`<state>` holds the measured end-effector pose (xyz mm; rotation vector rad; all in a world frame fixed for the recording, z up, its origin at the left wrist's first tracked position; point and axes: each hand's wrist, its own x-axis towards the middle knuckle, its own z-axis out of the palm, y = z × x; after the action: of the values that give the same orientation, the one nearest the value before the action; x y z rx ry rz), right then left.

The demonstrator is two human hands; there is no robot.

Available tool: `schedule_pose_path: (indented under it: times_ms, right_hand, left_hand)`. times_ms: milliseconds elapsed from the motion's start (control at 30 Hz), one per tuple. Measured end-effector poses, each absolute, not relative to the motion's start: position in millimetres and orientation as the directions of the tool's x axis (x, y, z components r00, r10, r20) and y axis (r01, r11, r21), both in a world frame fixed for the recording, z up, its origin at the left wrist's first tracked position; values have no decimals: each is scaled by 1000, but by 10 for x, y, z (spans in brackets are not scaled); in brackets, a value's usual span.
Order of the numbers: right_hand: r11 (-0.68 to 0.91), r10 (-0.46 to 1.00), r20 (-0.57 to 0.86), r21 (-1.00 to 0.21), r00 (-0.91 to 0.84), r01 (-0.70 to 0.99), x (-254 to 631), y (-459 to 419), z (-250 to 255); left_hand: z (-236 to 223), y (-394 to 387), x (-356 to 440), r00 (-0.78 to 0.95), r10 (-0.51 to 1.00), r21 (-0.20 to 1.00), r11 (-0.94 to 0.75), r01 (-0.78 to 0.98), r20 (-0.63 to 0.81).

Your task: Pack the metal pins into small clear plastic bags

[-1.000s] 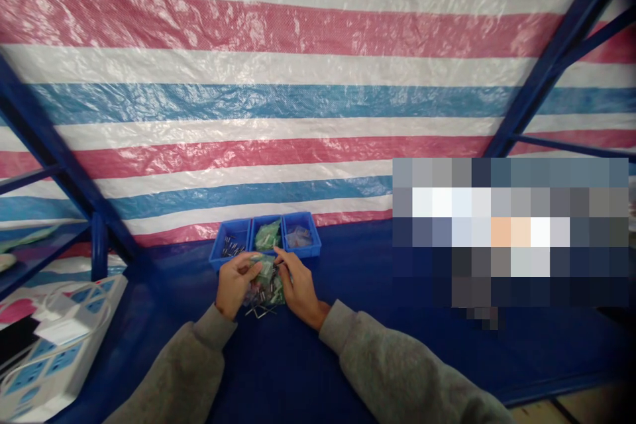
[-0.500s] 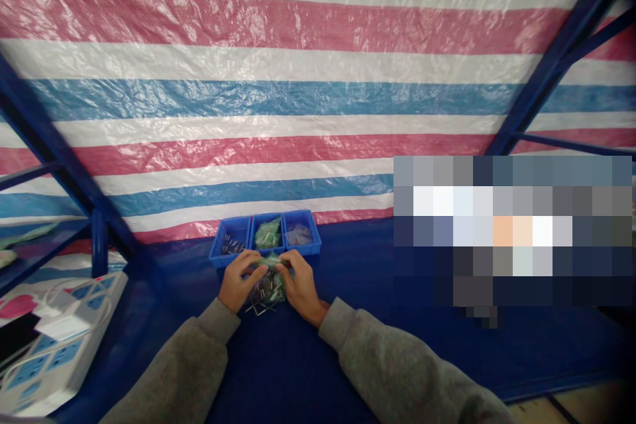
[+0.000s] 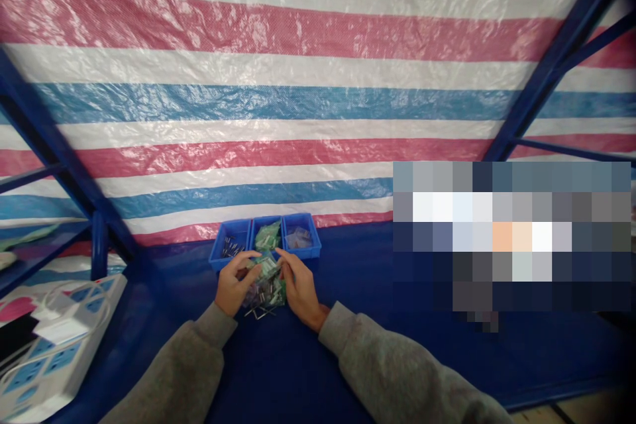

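A small green-tinted clear plastic bag [image 3: 269, 267] with pale pieces inside is pinched at its left side by my left hand [image 3: 235, 283], thumb over its face. At its right edge is my right hand [image 3: 301, 288], thumb and forefinger spread apart close to the plastic. Just under both hands lies a pile of clear and green plastic bags [image 3: 271, 293] with metal parts. Thin bent metal rods [image 3: 259, 312], like hex keys, stick out at its near side. My fingers partly cover the bag and the pile.
Three joined blue bins stand behind my hands: the left bin [image 3: 216, 253] holds loose metal pins, the middle bin [image 3: 257, 221] a green bag, the right bin [image 3: 314, 238] clear bags. A white power strip [image 3: 74, 371] with cables lies left. The blue table [image 3: 358, 265] meets a striped sheet.
The small bag now shows more of its face between my hands. My right thumb and forefinger have parted from their pinch on it. My left hand has shifted slightly left.
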<state>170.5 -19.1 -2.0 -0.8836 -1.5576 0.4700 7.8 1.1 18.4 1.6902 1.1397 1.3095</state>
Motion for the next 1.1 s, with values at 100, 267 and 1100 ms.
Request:
schedule_pose_path:
  times_ms: [100, 267, 1100]
  right_hand:
    - [664, 725, 688, -694, -14, 278, 1699, -169, -33]
    - [657, 728, 686, -698, 4, 284, 1702, -149, -38]
    - [638, 724, 684, -711, 82, 297, 1693, -159, -64]
  left_hand:
    - [239, -13, 94, 134, 943, 939, -322, 122, 306]
    - [218, -5, 116, 242, 947, 969, -235, 76, 210]
    - [240, -14, 67, 292, 858, 719, -513, 468, 423]
